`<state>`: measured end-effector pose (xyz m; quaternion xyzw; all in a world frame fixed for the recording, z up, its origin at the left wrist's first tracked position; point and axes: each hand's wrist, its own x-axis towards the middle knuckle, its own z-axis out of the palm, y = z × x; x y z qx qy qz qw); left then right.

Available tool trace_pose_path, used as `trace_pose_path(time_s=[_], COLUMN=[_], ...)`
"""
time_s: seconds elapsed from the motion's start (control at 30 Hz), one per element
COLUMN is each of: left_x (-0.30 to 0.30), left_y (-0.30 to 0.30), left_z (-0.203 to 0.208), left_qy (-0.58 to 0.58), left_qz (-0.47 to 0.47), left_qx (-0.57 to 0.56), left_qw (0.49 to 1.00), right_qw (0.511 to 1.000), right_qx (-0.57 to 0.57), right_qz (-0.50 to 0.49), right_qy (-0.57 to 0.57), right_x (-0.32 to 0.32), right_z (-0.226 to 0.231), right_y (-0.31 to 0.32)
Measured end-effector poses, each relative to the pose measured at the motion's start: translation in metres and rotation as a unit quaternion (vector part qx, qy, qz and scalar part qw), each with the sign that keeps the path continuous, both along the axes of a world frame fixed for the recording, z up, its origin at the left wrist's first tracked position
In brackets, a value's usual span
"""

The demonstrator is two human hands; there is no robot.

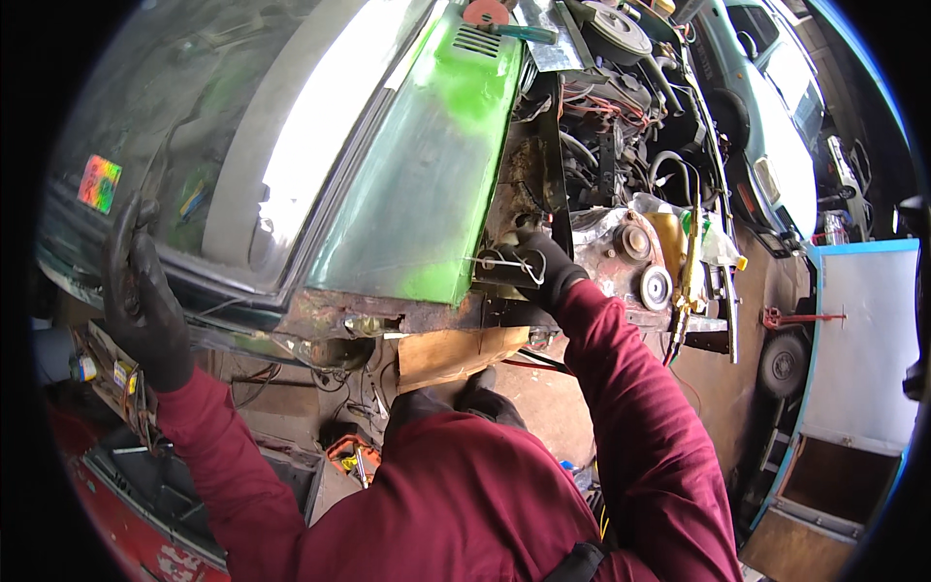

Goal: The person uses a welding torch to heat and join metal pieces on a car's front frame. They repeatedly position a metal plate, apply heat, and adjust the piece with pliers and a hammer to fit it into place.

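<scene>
My left hand (145, 306), in a black glove, lies along the side edge of the car's windshield (233, 194), fingers stretched out. At the side of the engine bay is my right hand (551, 272), also black-gloved, its fingers curled in and partly hidden. A thin pale looped piece like wire or a strap (509, 262) shows at those fingers; what they grip is unclear. Close by on the left runs the cowl panel (398, 204), with bright green patches over a duller green. Its lower edge meets rusty bare metal (364, 303).
A grinding disc (485, 12) lies on the cowl's far end. Right of it are the engine (621, 107) with loose hoses and a pulley (655, 287). Another car (776, 126) and a blue-edged white panel (861, 339) stand right. Below lie cables and an orange tool tray (351, 456).
</scene>
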<state>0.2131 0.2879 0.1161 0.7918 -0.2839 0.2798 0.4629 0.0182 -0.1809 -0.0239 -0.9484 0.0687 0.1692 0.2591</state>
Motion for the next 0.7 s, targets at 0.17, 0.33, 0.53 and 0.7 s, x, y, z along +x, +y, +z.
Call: trace_pose_path(time_s=[0.17,0.33,0.53,0.7], left_x=[0.012,0.015,0.017,0.019], left_y=[-0.001,0.004,0.007,0.005], left_z=[-0.01,-0.014,-0.017,-0.014], left_qy=[-0.017,-0.051,-0.058,-0.071], left_qz=[-0.008,0.05,0.06,0.071], left_qx=[-0.014,0.035,0.033,0.057], left_qw=[1.0,0.997,0.996,0.993], right_qw=[0.995,0.989,0.96,0.967], right_qx=[-0.027,0.059,0.125,0.013], right_qz=[0.034,-0.105,-0.247,-0.24], right_qy=[0.089,0.086,-0.029,-0.09], right_x=[0.006,0.005,0.006,0.0], right_z=[-0.006,0.015,0.052,0.069], right_y=[0.004,0.02,0.051,0.056])
